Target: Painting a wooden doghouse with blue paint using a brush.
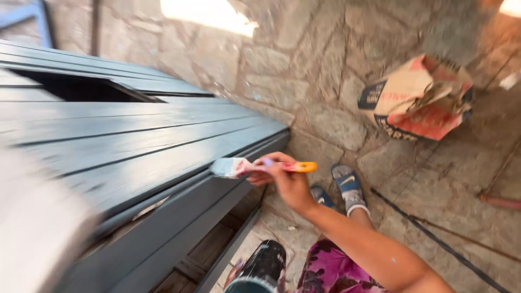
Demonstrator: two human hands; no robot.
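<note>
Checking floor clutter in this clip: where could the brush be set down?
Bare stone paving lies between the torn paper sack and the sandalled feet. It is crowded near the paint can and the painted slatted panel, where the right hand holds the paintbrush.

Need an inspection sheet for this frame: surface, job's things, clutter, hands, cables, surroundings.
Surface: grey slatted panel, painted, lying flat, with a dark opening near its far end.
Job's things: brush, orange handle, bristles at the panel's edge; dark can below.
Clutter: torn paper sack on the paving.
Hands: right hand grips the brush; left hand not in view.
Cables: dark line across the paving, kind unclear.
Surroundings: stone paving, sun patches, sandalled feet.
</note>
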